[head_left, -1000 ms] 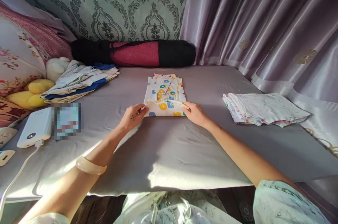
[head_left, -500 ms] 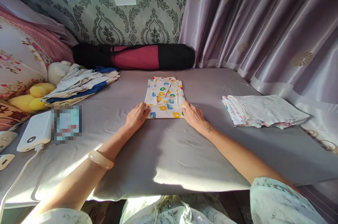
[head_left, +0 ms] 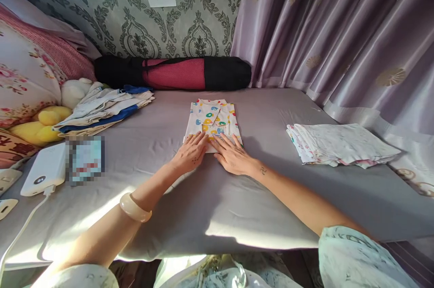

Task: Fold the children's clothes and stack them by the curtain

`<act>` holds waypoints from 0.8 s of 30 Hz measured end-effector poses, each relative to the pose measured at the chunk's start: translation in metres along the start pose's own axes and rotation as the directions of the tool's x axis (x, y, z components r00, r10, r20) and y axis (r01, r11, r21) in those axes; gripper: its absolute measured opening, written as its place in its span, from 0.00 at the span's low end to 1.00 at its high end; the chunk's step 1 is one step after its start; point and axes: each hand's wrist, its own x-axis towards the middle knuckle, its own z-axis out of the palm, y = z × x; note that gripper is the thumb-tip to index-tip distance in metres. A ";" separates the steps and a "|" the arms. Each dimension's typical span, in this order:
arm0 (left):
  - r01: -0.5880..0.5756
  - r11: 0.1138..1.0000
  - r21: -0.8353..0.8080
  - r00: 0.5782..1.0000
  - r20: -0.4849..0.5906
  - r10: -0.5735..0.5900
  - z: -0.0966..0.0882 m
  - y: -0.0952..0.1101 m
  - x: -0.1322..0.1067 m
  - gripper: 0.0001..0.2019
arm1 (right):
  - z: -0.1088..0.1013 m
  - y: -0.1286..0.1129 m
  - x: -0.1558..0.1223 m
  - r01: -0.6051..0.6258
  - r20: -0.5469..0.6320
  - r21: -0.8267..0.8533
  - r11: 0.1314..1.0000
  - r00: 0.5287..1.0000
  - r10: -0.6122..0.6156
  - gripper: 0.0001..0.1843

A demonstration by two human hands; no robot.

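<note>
A white garment with a bright print of blue, yellow, green and red shapes (head_left: 213,116) lies folded into a neat rectangle in the middle of the grey-covered bed (head_left: 271,206). On its near left part my left hand (head_left: 191,151) rests flat, fingers outstretched. My right hand (head_left: 232,154) presses flat on the near right part, its fingers spread. Both hands cover most of the near edge of the cloth. Neither one grips anything.
Folded white cloths (head_left: 342,143) lie to the right. At left are stacked clothes (head_left: 105,107), plush toys (head_left: 50,120), a white power bank (head_left: 45,168) with a cable, and a blurred-out device (head_left: 87,160). A black-and-red rolled bag (head_left: 172,73) lies along the wall.
Both hands have let go of the garment's side edges and moved inward, towards each other, onto its near part. The fingers have gone from pinching to lying flat.
</note>
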 end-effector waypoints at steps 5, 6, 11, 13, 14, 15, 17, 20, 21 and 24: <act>0.071 0.997 0.024 0.991 0.110 -0.073 0.010 0.002 0.003 0.29 | 0.005 0.003 0.007 0.003 0.058 0.060 0.998 0.998 -0.006 0.30; 0.083 0.996 0.018 0.987 0.134 -0.084 0.010 0.002 0.003 0.29 | 0.006 0.004 0.008 0.002 0.068 0.067 0.998 0.998 -0.007 0.30; 0.117 0.993 -0.015 0.973 0.201 -0.112 0.008 0.004 0.001 0.29 | 0.011 0.007 0.008 0.001 0.054 0.078 0.997 0.999 -0.005 0.29; 0.122 0.992 -0.030 0.971 0.212 -0.113 0.006 0.003 0.003 0.30 | 0.011 0.007 0.008 0.002 0.047 0.081 0.997 0.999 -0.006 0.29; 0.123 0.992 -0.037 0.970 0.216 -0.112 0.005 0.002 0.004 0.30 | 0.010 0.007 0.008 0.003 0.049 0.084 0.996 0.999 -0.007 0.28; 0.122 0.992 -0.041 0.969 0.223 -0.110 0.003 0.002 0.005 0.29 | 0.009 0.007 0.008 0.004 0.053 0.089 0.996 0.999 -0.009 0.28; 0.126 0.991 -0.043 0.961 0.252 -0.112 -0.002 0.001 0.009 0.29 | 0.007 0.008 0.009 0.007 0.067 0.108 0.994 0.998 -0.014 0.28; 0.152 0.988 -0.033 0.954 0.267 -0.138 -0.009 0.006 0.015 0.27 | 0.005 0.010 0.008 -0.028 0.065 0.128 0.991 0.998 0.020 0.28; 0.158 0.987 -0.030 0.958 0.246 -0.146 -0.009 0.008 0.016 0.26 | 0.005 0.011 0.007 -0.049 0.049 0.119 0.992 0.998 0.043 0.28; 0.149 0.989 -0.019 0.977 0.159 -0.144 -0.006 0.014 0.016 0.25 | 0.006 0.014 0.005 -0.104 -0.042 0.055 0.993 0.993 0.106 0.28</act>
